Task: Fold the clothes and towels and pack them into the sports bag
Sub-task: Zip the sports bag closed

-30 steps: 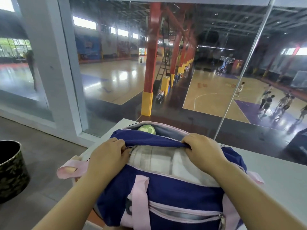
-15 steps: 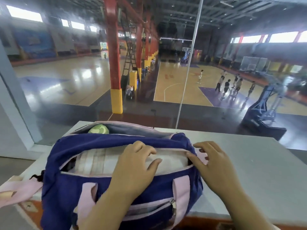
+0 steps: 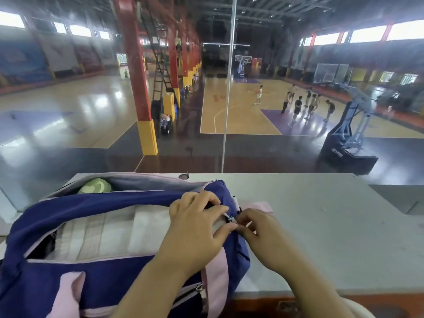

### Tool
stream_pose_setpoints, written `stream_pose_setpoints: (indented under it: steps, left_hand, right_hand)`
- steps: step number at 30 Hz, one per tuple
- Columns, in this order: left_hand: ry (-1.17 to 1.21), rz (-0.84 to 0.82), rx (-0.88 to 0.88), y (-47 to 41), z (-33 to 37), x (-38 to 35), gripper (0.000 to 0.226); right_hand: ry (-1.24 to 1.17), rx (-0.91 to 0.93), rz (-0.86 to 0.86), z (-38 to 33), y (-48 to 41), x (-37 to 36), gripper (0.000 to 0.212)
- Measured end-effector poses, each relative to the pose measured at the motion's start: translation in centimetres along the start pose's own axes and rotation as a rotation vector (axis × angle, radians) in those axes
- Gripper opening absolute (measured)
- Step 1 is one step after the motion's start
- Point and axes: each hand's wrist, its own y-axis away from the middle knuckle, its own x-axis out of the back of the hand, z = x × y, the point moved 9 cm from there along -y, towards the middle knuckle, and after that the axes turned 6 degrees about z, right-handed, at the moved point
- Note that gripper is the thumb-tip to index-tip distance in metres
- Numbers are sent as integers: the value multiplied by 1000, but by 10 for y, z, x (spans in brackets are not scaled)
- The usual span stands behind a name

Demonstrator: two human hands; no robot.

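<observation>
Navy-and-pink fabric sports bag [image 3: 114, 278] is set at front-left edge of grey table [image 3: 321, 226]; white folded towels [image 3: 110, 232] are packed inside. Bag's end is gripped by left hand [image 3: 197, 226], metal zip pull [image 3: 230, 218] pinched by right hand [image 3: 263, 235]; only zipping judged left.

The sports bag [image 3: 114, 271] sits at the table's [image 3: 321, 226] left end, towels [image 3: 110, 232] inside it, glass [image 3: 275, 145] behind.

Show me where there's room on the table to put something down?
The table is bare right of the bag, out to its right and far edges. The left is crowded: the bag fills it, with the left hand and right hand at its zip.
</observation>
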Motion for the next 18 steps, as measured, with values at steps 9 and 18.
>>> stream_pose_setpoints:
  steps: [9,18]
  left_hand:
    - [-65,-122,-72,-10,16,-14,23]
    - [14,-48,-33,-20,27,-23,11]
  right_hand:
    - [-331,-67,-69,8,-5,17,21]
    - [-348,-62,-96,8,-6,30,30]
